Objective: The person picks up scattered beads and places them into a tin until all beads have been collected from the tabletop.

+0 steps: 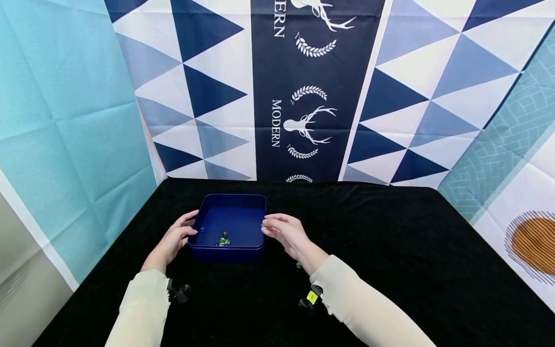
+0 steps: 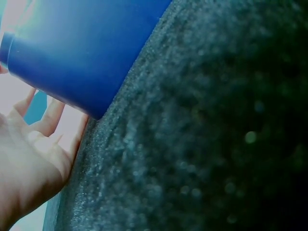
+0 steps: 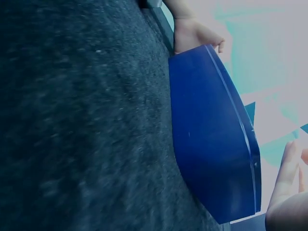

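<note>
A dark blue open-topped box (image 1: 230,253) sits on the black cloth. Against its left wall lies my left hand (image 1: 172,238), thumb at the rim and the other fingers along the outside; the left wrist view shows those fingers by the box side (image 2: 91,53). My right hand (image 1: 288,233) is at the right rim with bent fingers, fingertips right at the edge; I cannot tell whether they pinch it. Inside the box, several green marbles (image 1: 223,241) cluster near the front, a brown marble (image 1: 225,233) just behind them. A blue marble (image 1: 202,229) lies near the left wall.
A small green marble (image 1: 298,265) lies on the black cloth (image 1: 368,270) beside my right wrist. Patterned hangings (image 1: 299,96) stand behind the table, and a turquoise one (image 1: 78,120) rises at the left. Each wrist carries a strapped camera (image 1: 309,300).
</note>
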A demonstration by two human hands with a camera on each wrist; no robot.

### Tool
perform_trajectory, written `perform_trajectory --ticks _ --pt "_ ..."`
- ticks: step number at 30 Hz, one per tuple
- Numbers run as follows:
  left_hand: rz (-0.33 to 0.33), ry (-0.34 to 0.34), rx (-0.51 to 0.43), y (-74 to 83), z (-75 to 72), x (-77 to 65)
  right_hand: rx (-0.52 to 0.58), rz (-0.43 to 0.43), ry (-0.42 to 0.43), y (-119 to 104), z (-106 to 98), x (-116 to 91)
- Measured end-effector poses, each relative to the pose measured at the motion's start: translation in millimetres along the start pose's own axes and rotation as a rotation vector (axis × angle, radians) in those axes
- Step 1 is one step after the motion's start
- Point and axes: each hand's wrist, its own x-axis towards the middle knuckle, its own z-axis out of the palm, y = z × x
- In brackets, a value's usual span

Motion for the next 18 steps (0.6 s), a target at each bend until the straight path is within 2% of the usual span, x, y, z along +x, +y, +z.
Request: perform_trajectory --ticks 18 --pt "0.0 0.0 -0.011 0.5 -1.3 -0.9 -0.017 0.0 -0.011 -4.8 -43.2 -34.9"
